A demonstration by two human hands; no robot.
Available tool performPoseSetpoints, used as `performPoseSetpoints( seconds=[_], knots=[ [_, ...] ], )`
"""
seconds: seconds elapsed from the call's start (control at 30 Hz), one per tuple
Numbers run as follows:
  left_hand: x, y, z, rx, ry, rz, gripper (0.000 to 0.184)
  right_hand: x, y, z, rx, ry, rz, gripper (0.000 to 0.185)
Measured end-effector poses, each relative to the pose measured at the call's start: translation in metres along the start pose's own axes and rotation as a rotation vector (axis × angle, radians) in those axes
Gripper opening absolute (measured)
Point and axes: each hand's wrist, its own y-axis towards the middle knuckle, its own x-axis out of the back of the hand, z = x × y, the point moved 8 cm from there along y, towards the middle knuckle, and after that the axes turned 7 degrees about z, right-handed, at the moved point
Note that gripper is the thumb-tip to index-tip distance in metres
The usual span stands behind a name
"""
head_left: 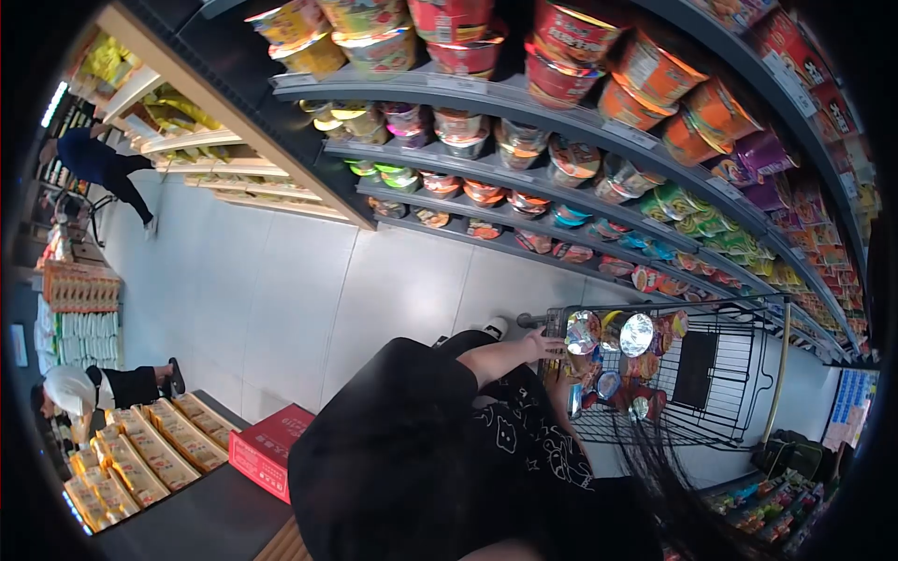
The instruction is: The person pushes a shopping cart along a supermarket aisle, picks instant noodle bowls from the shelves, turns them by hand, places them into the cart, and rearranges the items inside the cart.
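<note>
A black wire shopping cart (pixel 739 369) stands at the right of centre, with several cup-noodle tubs (pixel 639 334) at its near end. My left hand (pixel 543 344) is at the near end of the cart, its fingers bent over the edge beside the tubs. Just below it in the view, my right hand (pixel 558 381) is close to the same end of the cart. Its fingers are partly hidden and too small to make out. Dark hair hangs over the lower side of the cart.
Long shelves of instant noodles (pixel 468 84) run along the top and right. Pale floor (pixel 290 280) spreads at centre left. A red box (pixel 271 449) and packaged goods (pixel 154 444) sit at lower left. One person (pixel 103 166) is at upper left, another (pixel 70 388) at lower left.
</note>
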Motion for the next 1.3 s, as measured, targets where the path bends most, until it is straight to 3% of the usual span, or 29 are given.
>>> performPoseSetpoints(
  seconds=[0.03,0.07,0.2,0.23,0.3,0.37,0.43,0.53,0.67,0.73,0.8,0.93,1.07,1.13,1.17,1.2,1.23,1.3],
  knots=[
    [0.003,-0.016,0.005,-0.035,-0.094,0.048,0.057,-0.021,-0.004,0.007,0.150,-0.303,-0.028,0.025],
    [0.008,-0.031,0.008,-0.025,-0.102,0.050,0.057,-0.028,-0.006,0.014,0.160,-0.303,-0.021,0.025],
    [0.002,-0.076,0.010,0.121,-0.254,0.030,0.071,-0.036,-0.016,0.064,0.163,0.298,-0.214,0.028],
    [-0.006,-0.078,0.015,0.231,-0.321,-0.104,0.071,-0.035,-0.022,0.073,0.156,0.447,-0.269,0.029],
    [-0.014,-0.101,0.021,0.353,-0.472,-0.300,0.071,-0.045,-0.022,0.091,0.068,0.357,-0.171,0.030],
    [-0.014,-0.141,0.014,0.377,-0.590,-0.231,0.069,-0.069,-0.022,0.098,-0.014,0.267,-0.061,0.031],
    [-0.043,-0.154,0.004,0.412,-0.794,-0.108,0.071,-0.079,-0.022,0.100,0.076,0.248,-0.258,0.028],
    [-0.065,-0.193,-0.018,0.322,-1.003,-0.268,0.067,-0.096,-0.029,0.104,-0.057,0.409,-0.109,0.024],
    [-0.068,-0.233,-0.016,0.127,-1.185,-0.112,0.058,-0.123,-0.023,0.089,-0.092,0.405,-0.106,0.020],
    [-0.075,-0.248,-0.001,0.143,-1.124,-0.211,0.051,-0.121,-0.029,0.102,-0.162,0.409,-0.059,0.022],
    [-0.077,-0.282,0.023,0.168,-1.218,-0.447,0.050,-0.135,-0.022,0.099,-0.209,0.435,-0.075,0.023],
    [-0.086,-0.347,0.065,0.229,-1.171,-0.588,0.049,-0.161,-0.018,0.095,-0.237,0.712,-0.127,0.024],
    [-0.121,-0.394,0.141,0.252,-1.293,-0.579,0.048,-0.162,-0.013,0.139,-0.282,0.552,-0.108,0.030],
    [-0.134,-0.427,0.171,0.234,-1.326,-0.547,0.048,-0.147,-0.021,0.173,-0.322,0.160,-0.356,0.039],
    [-0.136,-0.452,0.193,0.368,-1.403,-0.555,0.048,-0.138,-0.021,0.202,-0.347,-0.030,-0.474,0.044],
    [-0.144,-0.473,0.213,0.504,-1.475,-0.561,0.048,-0.140,-0.006,0.224,-0.215,-0.073,-0.558,0.043],
    [-0.151,-0.486,0.225,0.494,-1.474,-0.558,0.048,-0.142,0.009,0.246,-0.080,-0.118,-0.639,0.042],
    [-0.163,-0.527,0.256,0.565,-1.467,-0.798,0.048,-0.125,0.059,0.338,0.172,0.123,-0.496,0.037]
  ],
)
